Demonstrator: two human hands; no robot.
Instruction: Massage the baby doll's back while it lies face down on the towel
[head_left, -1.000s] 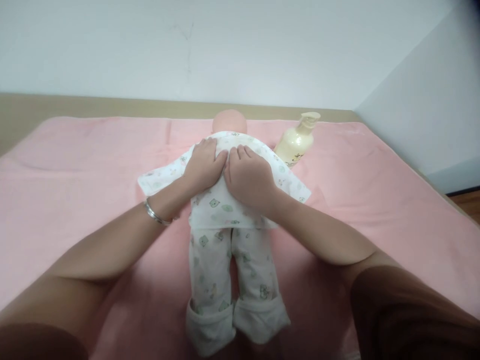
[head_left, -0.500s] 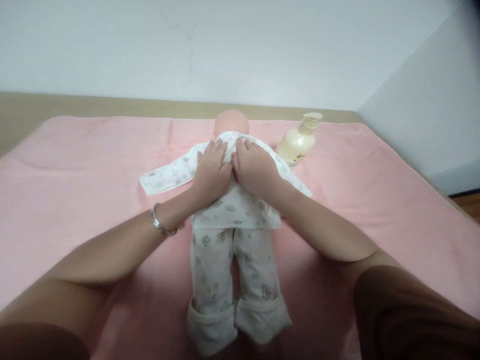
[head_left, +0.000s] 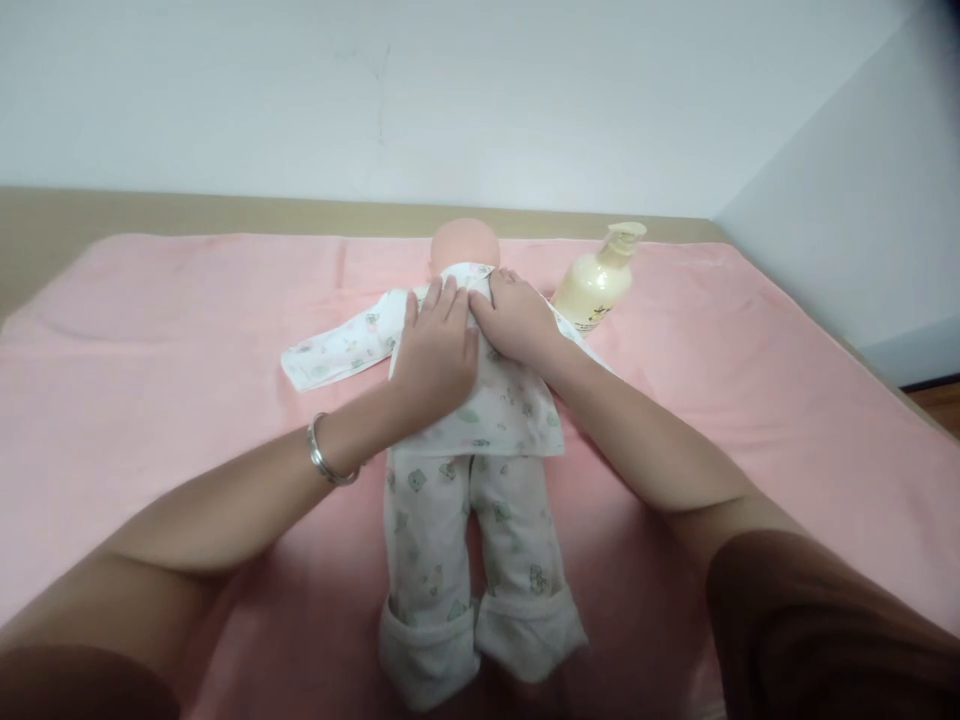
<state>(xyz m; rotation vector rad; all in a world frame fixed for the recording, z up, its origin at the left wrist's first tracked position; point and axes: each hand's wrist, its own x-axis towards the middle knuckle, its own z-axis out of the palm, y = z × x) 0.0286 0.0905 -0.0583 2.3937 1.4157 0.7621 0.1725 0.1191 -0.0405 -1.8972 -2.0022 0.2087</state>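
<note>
A silver bangle (head_left: pixel 322 452) rings the wrist at 8 o'clock from the back of a doll (head_left: pixel 495 425) that lies, apparently face down, mid-way across a pink cloth (head_left: pixel 187 330) spread over a table (head_left: pixel 225 208). At 9 o'clock one sleeve (head_left: pixel 337 350) stretches flat, no doll's hand showing at its end. The person's left hand (head_left: pixel 439 350) lies palm down on the back, its grip unclosed, fingers slightly fanned toward 12 o'clock and holding nothing. The step in hand appears to be a flat-palmed stroke or press over the back; a next move of this kind would call for relaxed fingers, light, even pressure and care not to drag the fabric. The doll shows a smooth, bald head (head_left: pixel 465 243) at 12 o'clock, above a white top (head_left: pixel 514 390) printed with small greenish animal and leaf shapes; matching trousers (head_left: pixel 517 520) run to 6 o'clock, legs slightly parted, ends turned up in thick cuffs, feet out of sight. The right hand (head_left: pixel 519 312), loosely opened with no fabric visibly pinched, rests on the upper back at 1 o'clock, its forearm reaching in from 4. At 2 o'clock, just beyond it, a cream pump bottle (head_left: pixel 595 283) appears tilted, its base partly hidden.
</note>
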